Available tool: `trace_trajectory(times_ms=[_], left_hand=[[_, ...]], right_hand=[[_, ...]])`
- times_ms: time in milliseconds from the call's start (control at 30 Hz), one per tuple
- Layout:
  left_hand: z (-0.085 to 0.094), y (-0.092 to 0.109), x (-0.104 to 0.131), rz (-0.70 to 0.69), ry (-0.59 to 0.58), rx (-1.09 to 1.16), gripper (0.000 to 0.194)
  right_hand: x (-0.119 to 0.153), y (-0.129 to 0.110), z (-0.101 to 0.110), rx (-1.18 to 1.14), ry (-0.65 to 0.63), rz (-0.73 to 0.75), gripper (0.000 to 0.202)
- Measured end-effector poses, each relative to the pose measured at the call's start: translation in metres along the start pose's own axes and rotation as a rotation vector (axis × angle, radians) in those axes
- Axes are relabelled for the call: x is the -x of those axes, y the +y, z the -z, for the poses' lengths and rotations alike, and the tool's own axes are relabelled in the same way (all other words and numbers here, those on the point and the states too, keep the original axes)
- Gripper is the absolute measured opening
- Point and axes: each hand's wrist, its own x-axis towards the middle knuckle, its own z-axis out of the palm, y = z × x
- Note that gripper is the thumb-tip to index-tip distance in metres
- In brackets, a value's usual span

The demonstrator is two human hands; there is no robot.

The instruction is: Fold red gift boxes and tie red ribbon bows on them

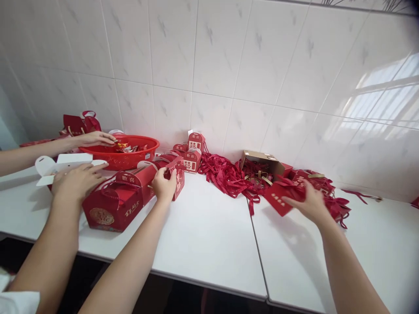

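My left hand (164,184), fingers bent, grips the upper part of a small red box (179,179) at the end of a row of red boxes. Beside it on the left is a larger red gift box (114,205) with a gold round print and a cord handle. My right hand (309,201) holds a flat red packet (278,199) with gold lettering, tilted above the table on the right. Some red ribbon shows behind its fingers. A heap of red ribbons (225,174) lies between my hands.
Another person's hand (94,138) reaches over a red basket (131,163) of wrapped items; their other hand (77,181) is at an open white-lined box (70,160). Small red boxes (190,161) and a cardboard box (262,158) stand by the tiled wall.
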Motion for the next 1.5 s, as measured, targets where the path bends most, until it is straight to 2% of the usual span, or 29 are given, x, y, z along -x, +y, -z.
trace_trajectory(times_ms=[67, 100, 200, 267, 300, 433, 500, 567, 667, 733, 900, 1067, 1167, 1300, 1333, 1400, 1500], left_hand=[[-0.003, -0.002, 0.0, 0.02, -0.057, 0.054, 0.034], [-0.005, -0.003, 0.002, 0.024, -0.097, 0.086, 0.032], [-0.016, 0.0, 0.015, 0.013, -0.263, 0.201, 0.028], [-0.024, 0.005, 0.028, -0.001, -0.406, 0.286, 0.028], [-0.027, 0.008, 0.035, -0.007, -0.477, 0.327, 0.03], [-0.03, 0.024, 0.056, -0.015, -0.685, 0.457, 0.03], [-0.026, 0.031, 0.061, -0.001, -0.744, 0.5, 0.029], [-0.021, 0.036, 0.064, 0.018, -0.782, 0.534, 0.035], [-0.015, 0.041, 0.067, 0.017, -0.832, 0.599, 0.061], [-0.012, 0.043, 0.069, -0.022, -0.856, 0.611, 0.068], [-0.01, 0.045, 0.075, -0.139, -0.876, 0.483, 0.056], [-0.013, 0.04, 0.078, -0.317, -0.827, 0.426, 0.04], [-0.015, 0.039, 0.076, -0.481, -0.792, 0.421, 0.037], [-0.013, 0.045, 0.074, -0.703, -0.707, 0.381, 0.036], [-0.012, 0.047, 0.073, -0.715, -0.719, 0.377, 0.031], [-0.008, 0.049, 0.072, -0.669, -0.836, 0.391, 0.024], [-0.001, 0.053, 0.069, -0.536, -1.059, 0.431, 0.049]], right_hand=[[-0.007, 0.004, 0.005, 0.069, 0.241, -0.1, 0.104], [-0.008, 0.002, 0.002, 0.07, 0.311, -0.081, 0.098], [0.003, -0.021, -0.022, 0.023, 0.379, 0.183, 0.078], [0.016, -0.043, -0.045, -0.107, 0.303, 0.387, 0.065], [0.023, -0.054, -0.058, -0.217, 0.203, 0.451, 0.06], [0.046, -0.083, -0.099, -0.559, -0.253, 0.491, 0.053], [0.054, -0.087, -0.112, -0.644, -0.35, 0.507, 0.045], [0.058, -0.086, -0.119, -0.68, -0.346, 0.518, 0.032], [0.064, -0.083, -0.121, -0.706, -0.294, 0.526, 0.021], [0.067, -0.081, -0.119, -0.725, -0.284, 0.542, 0.018], [0.073, -0.081, -0.112, -0.792, -0.325, 0.548, 0.014], [0.075, -0.078, -0.111, -0.908, -0.344, 0.582, 0.012], [0.077, -0.076, -0.108, -0.84, -0.286, 0.624, 0.013], [0.079, -0.076, -0.101, -0.676, -0.119, 0.724, 0.014], [0.079, -0.076, -0.099, -0.643, -0.096, 0.754, 0.015], [0.08, -0.077, -0.096, -0.587, -0.073, 0.827, 0.014], [0.082, -0.079, -0.091, -0.483, -0.032, 0.938, 0.014]])
